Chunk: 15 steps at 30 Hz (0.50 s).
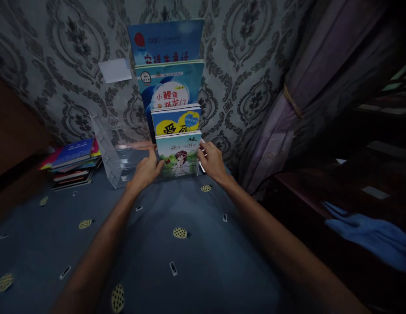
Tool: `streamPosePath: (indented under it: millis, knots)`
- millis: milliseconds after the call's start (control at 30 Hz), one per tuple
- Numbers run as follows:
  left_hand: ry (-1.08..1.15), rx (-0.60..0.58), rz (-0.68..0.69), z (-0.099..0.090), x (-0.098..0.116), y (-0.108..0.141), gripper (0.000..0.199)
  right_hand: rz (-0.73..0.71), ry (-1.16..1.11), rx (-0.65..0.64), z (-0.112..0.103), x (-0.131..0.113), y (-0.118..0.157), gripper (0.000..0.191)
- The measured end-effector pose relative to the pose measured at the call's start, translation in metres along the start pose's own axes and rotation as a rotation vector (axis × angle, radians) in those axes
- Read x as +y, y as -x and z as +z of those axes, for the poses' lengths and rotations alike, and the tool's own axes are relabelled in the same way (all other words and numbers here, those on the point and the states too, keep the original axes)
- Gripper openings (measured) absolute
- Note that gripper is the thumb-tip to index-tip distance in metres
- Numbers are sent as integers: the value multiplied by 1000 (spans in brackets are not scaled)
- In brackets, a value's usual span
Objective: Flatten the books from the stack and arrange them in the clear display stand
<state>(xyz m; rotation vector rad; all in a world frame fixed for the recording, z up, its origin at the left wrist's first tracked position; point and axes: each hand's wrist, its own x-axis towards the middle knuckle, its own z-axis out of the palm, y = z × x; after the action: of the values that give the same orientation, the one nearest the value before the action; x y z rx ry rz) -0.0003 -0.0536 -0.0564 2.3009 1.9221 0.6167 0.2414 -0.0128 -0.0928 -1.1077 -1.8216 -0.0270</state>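
A small green picture book (179,152), with a drawn figure on its cover, stands upright in the lowest, front tier of a clear acrylic rack (113,168). My left hand (145,169) grips its left edge, thumb toward the cover. At the opposite edge, my right hand (212,160) has its fingers bent around the book's side. Behind it rise a blue and yellow book (160,120), a teal book with a white oval (189,74), and a tall blue book (166,37) at the back. The fingertips behind the green book are hidden.
Left of the rack lies a stack of books (73,159) on the blue patterned tablecloth (157,283). A white card (115,70) is against the patterned wall (248,56). To the right hang a tied curtain (274,113) and a blue cloth-like item (369,233) over a dark area.
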Motion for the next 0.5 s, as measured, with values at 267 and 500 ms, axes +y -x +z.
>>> streamPosePath:
  millis: [267, 500]
  knots:
    - [132, 5, 82, -4, -7, -2, 59, -47, 104, -141, -25, 5, -12, 24]
    - [147, -20, 98, -6, -9, -2, 64, -69, 222, -336, -42, 4, -17, 18]
